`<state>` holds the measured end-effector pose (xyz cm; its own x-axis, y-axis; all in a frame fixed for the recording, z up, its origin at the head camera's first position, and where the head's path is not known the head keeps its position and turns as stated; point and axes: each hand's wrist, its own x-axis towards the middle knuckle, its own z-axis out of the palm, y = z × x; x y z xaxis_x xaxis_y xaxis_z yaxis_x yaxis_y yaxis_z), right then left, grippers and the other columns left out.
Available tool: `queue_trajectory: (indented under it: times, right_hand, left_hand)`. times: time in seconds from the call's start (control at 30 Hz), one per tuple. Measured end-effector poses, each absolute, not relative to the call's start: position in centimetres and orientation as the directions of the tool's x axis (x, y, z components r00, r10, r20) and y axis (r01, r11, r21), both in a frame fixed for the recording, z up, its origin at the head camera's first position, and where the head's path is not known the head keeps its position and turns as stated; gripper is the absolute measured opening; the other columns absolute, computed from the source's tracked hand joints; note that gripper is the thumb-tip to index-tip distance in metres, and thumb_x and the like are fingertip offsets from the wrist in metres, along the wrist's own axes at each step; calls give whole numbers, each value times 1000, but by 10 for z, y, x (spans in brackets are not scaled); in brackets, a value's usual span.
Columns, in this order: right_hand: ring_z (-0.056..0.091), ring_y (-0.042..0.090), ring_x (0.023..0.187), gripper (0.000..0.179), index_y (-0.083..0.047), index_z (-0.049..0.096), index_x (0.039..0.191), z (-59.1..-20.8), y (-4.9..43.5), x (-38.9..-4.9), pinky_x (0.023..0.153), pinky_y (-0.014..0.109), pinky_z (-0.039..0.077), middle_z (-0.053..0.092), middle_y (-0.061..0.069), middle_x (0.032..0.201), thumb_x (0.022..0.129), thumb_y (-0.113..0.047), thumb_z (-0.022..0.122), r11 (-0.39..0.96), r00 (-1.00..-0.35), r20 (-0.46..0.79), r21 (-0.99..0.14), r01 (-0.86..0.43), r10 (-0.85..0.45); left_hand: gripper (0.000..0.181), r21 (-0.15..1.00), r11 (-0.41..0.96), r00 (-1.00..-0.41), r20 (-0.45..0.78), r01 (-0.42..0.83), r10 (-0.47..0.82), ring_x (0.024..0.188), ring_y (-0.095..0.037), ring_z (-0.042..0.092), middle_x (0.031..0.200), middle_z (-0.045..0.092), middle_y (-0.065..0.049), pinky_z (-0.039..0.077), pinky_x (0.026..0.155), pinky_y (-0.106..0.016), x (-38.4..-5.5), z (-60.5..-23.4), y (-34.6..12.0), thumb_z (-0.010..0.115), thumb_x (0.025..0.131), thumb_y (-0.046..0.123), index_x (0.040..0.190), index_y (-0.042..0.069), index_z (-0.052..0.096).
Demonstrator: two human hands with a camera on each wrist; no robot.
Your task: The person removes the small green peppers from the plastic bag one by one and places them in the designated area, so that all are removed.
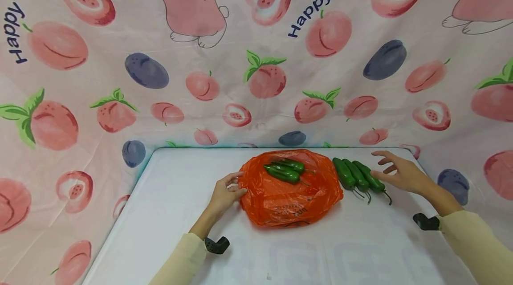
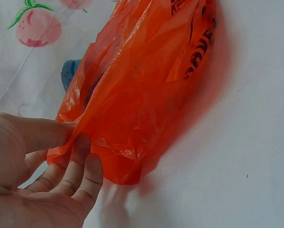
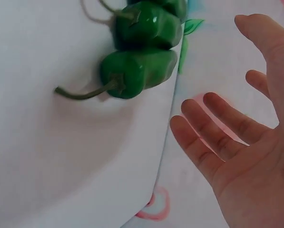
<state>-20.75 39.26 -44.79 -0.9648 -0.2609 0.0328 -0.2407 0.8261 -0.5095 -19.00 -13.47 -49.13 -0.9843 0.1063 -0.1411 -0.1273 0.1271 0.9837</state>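
Observation:
An orange-red plastic bag [image 1: 276, 205] lies spread on the white table, its mouth facing up. A few green peppers [image 1: 282, 173] with thin stems sit in its opening. My left hand [image 1: 223, 193] is at the bag's left edge; in the left wrist view, its thumb and fingers pinch the thin film [image 2: 127, 109]. Right of the bag, three more green peppers [image 1: 358, 177] lie side by side, stems toward me. My right hand [image 1: 402, 177] hovers beside the rightmost one, fingers spread and holding nothing. The right wrist view shows that pepper [image 3: 125, 73] apart from the fingers [image 3: 194, 142].
A white table [image 1: 176, 187] carries everything, its back edge against a hanging pink cloth [image 1: 224, 62] printed with peaches. Dark wrist cameras [image 1: 217, 245] show below both hands. Dark lettering marks the bag's front.

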Motion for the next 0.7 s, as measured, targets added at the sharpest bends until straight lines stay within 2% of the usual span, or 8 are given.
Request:
queue_trajectory:
  times: [0.07,0.43,0.7]
  right_hand:
    - [68,43,101,67,-8,45,149,-446,389,-208,77,58,59,63,31,123,95,-33,75,825,-964,55,-505,-253,-262]
    - [68,40,100,65,-4,50,145,-433,366,-214,79,53,60,65,26,122,94,-34,76,815,-944,159,-477,-328,-288]
    - [70,37,98,61,-11,53,145,-427,346,-217,78,50,61,66,22,121,92,-29,79,782,-924,204,-493,-382,-322]
  left_hand:
    - [53,984,131,-985,-134,-120,110,85,-20,68,119,57,-21,60,74,-30,-185,-483,-134,70,90,-12,141,-1,57]
    - [54,981,145,-983,-144,-127,112,83,-20,67,121,58,-22,59,74,-31,-192,-493,-135,70,91,-11,142,1,57]
    - [55,985,126,-986,-129,-115,107,81,-17,67,120,59,-18,58,71,-27,-196,-504,-137,73,90,-7,141,6,60]
